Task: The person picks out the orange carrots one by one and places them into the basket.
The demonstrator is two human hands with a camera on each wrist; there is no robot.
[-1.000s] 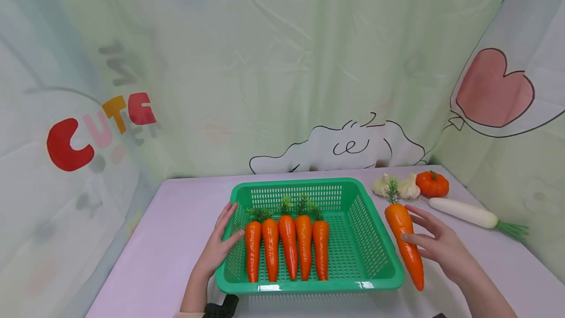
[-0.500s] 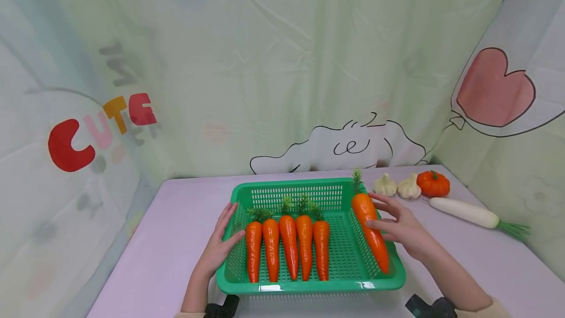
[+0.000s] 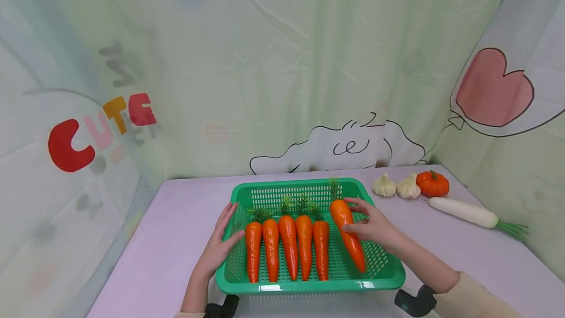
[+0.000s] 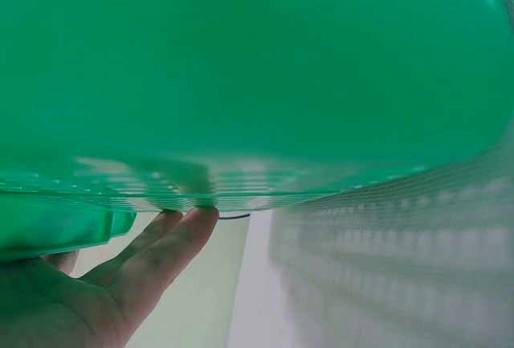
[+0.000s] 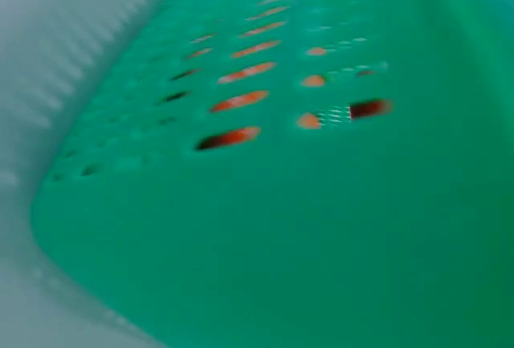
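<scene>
My right hand (image 3: pixel 368 222) holds an orange carrot (image 3: pixel 346 229) with green fronds over the right part of a green plastic basket (image 3: pixel 309 286). Its thumb lies across the front of the carrot, whose tip slants down to the right. Several more carrots (image 3: pixel 289 247) lie side by side in the basket, fronds toward the back. At the basket's left rim rests my left hand (image 3: pixel 219 244), fingers fairly straight and thumb spread over the edge. The left wrist view shows its fingers (image 4: pixel 165 255) against the slotted wall. Orange shows through slots in the basket wall (image 5: pixel 265 227) in the right wrist view.
Two garlic bulbs (image 3: pixel 408 187), an orange-red pumpkin (image 3: pixel 432 183) and a white radish (image 3: pixel 463 211) with green leaves lie at the back right of the pale table (image 3: pixel 145 249). A printed curtain (image 3: pixel 229 87) hangs behind and at both sides.
My right hand has carried the carrot left, from beside the basket to over its inside, close to the row. The left hand and basket have stayed in place.
</scene>
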